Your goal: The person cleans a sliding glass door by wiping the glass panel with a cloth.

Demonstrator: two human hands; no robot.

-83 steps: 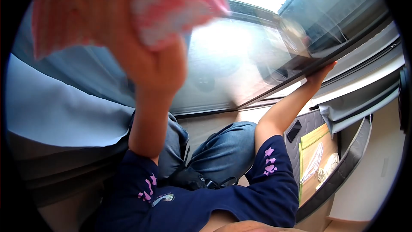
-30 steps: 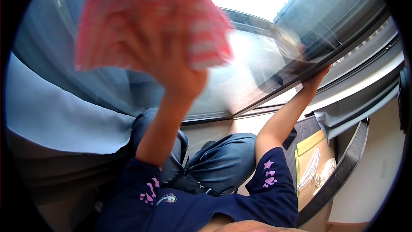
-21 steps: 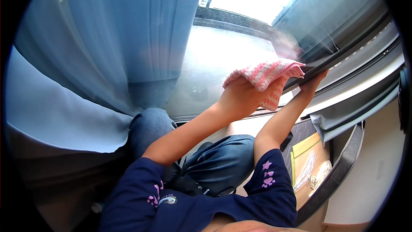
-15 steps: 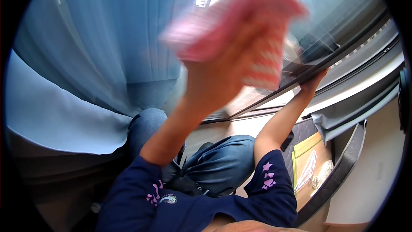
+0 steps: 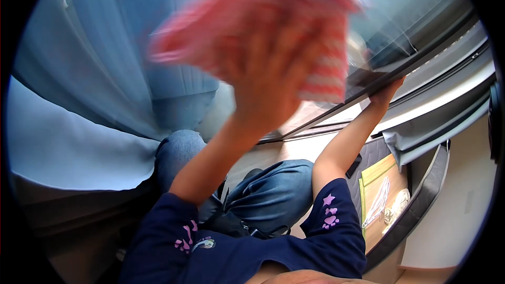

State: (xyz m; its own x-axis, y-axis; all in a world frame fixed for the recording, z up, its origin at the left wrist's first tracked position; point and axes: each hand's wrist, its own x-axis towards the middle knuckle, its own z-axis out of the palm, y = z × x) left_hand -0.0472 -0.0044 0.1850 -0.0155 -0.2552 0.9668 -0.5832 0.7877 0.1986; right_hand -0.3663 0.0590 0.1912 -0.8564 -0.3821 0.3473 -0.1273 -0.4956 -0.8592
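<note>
My left hand [image 5: 271, 73] presses a pink-and-white striped cloth [image 5: 323, 76] against the window glass [image 5: 400, 16]. Its fingers lie spread over the fabric and are smeared by motion, and the cloth's upper edges are blurred too. My right hand [image 5: 386, 92] holds the dark window frame [image 5: 368, 88] by its lower edge, with the fingertips mostly hidden behind it.
Blue curtains [image 5: 115, 31] hang at the left, with a pale blue fabric [image 5: 68, 147] below. At the right, a grey quilted bin [image 5: 421, 200] stands near a wooden board [image 5: 381, 179], white cords [image 5: 379, 200] and a dark phone-like object [image 5: 354, 165]. Window tracks [image 5: 442, 79] run above.
My left hand has shifted slightly with the cloth, which now spreads further left and higher across the glass. My right hand keeps its place on the frame.
</note>
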